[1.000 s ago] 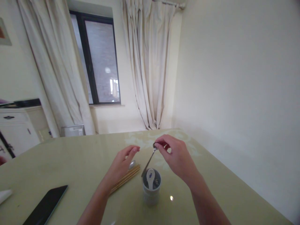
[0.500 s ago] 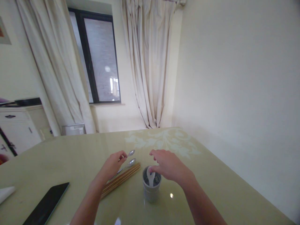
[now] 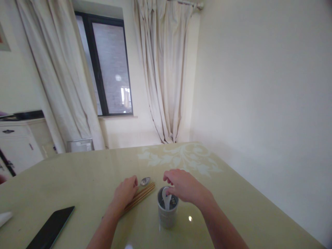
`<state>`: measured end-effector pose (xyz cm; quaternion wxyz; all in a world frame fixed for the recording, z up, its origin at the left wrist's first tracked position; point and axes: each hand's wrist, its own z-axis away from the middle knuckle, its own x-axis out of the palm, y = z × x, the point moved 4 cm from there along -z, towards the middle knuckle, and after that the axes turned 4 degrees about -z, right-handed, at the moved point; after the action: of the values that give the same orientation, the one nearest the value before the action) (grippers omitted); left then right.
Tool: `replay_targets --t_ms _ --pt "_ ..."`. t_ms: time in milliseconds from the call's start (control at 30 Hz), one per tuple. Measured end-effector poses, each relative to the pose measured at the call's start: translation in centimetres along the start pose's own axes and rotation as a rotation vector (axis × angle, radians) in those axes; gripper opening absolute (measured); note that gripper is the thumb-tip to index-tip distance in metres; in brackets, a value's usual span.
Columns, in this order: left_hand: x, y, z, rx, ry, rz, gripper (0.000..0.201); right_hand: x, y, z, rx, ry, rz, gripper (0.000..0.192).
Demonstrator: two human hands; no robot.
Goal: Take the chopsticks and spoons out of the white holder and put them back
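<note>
The left hand rests on the tabletop over the near end of a bundle of chopsticks, fingers curled at the handle of a metal spoon; whether it grips the spoon I cannot tell. The right hand hovers over the far rim of a cup, fingers loosely bent, just beside a white spoon standing inside. A black phone lies near left.
</note>
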<state>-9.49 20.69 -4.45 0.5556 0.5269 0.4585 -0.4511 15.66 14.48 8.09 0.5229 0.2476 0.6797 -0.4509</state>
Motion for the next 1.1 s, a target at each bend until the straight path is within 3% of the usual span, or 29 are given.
replay_targets --t_ms 100,533,767,1100 --pt "0.1 -0.1 0.0 -0.010 0.019 -0.004 0.029 0.3 -0.1 -0.2 0.003 -0.016 0.016 0.028" --pt "-0.8 -1.9 0.3 -0.110 -0.015 -0.037 0.017 1.2 0.2 -0.8 -0.007 -0.039 0.025 0.035" --pt "-0.3 -1.7 0.1 0.015 -0.049 -0.004 0.036 1.2 0.2 -0.9 -0.004 -0.047 0.024 0.033" --pt "1.0 -1.7 -0.8 0.064 -0.032 -0.022 0.033 1.4 0.4 -0.9 0.001 -0.063 0.030 0.032"
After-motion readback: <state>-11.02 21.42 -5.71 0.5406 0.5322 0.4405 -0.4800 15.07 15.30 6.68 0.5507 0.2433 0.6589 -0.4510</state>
